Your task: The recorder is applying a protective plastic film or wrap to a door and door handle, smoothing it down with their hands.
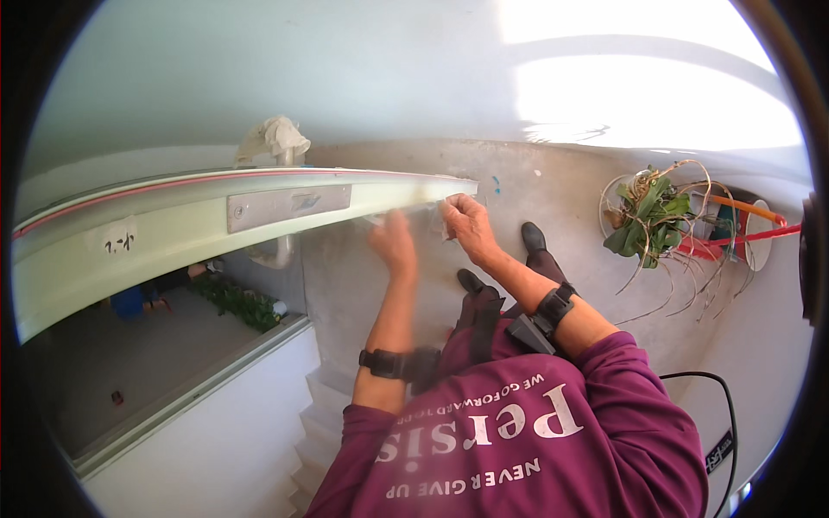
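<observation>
My left hand (392,241) is motion-blurred beside the lower side of a pale green door edge (395,190). A thin whitish piece shows by its fingertips, but the blur hides whether they grip it. Just right of it, my right hand (467,221) is at the end of the door edge, thumb and fingers pinched on a thin translucent film (438,223). A metal lock plate (289,208) is set in the door edge, left of both hands. Farther left, a pale patch (116,238) on the edge bears handwriting.
A cloth-topped door handle (278,139) stands beyond the door. Potted plants (651,213) with long trailing roots and a red-handled object (699,246) are at the right. White stair steps (324,401) lie lower left, beside a ledge (194,395) over a lower floor.
</observation>
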The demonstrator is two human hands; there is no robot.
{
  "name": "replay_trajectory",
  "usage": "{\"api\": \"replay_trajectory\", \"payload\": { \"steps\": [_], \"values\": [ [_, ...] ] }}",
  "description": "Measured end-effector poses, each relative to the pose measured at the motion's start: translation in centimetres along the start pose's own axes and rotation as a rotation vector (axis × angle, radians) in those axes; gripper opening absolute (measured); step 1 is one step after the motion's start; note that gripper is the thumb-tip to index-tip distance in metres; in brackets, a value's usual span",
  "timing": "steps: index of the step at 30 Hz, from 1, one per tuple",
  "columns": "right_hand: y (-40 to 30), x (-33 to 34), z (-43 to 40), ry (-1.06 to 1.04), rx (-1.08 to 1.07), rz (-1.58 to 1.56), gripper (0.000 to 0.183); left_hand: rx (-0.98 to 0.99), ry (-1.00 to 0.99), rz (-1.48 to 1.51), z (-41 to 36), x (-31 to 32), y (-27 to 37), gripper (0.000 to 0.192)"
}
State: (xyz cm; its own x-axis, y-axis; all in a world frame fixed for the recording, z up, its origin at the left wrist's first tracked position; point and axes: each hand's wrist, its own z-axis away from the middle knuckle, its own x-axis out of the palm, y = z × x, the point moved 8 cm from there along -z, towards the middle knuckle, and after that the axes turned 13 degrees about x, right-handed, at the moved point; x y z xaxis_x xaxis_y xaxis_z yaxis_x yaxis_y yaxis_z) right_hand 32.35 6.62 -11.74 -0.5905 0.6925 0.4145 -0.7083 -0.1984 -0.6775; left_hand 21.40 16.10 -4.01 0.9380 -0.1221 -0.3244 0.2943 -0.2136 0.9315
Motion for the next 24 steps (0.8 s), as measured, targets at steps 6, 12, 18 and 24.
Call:
{"api": "replay_trajectory", "payload": {
  "steps": [6, 12, 18, 24],
  "values": [
    [4.0, -1.3, -2.8, 0.016, 0.097, -0.020, 0.019, -0.045, -0.022, 0.021, 0.4, -0.4, -1.1, 0.018],
    [4.9, -1.1, -1.5, -0.004, 0.136, 0.190, 0.022, -0.067, -0.039, 0.060, 0.5, -0.6, -1.7, 0.019],
    [4.8, -1.0, -3.5, 0.089, 0.037, 0.362, 0.017, -0.060, -0.102, 0.025, 0.4, -0.4, -1.3, 0.021],
    [1.8, 0.7, -3.2, 0.186, -0.358, 0.460, 0.016, -0.079, -0.131, -0.037, 0.5, -0.8, -1.4, 0.019]
  ]
}}
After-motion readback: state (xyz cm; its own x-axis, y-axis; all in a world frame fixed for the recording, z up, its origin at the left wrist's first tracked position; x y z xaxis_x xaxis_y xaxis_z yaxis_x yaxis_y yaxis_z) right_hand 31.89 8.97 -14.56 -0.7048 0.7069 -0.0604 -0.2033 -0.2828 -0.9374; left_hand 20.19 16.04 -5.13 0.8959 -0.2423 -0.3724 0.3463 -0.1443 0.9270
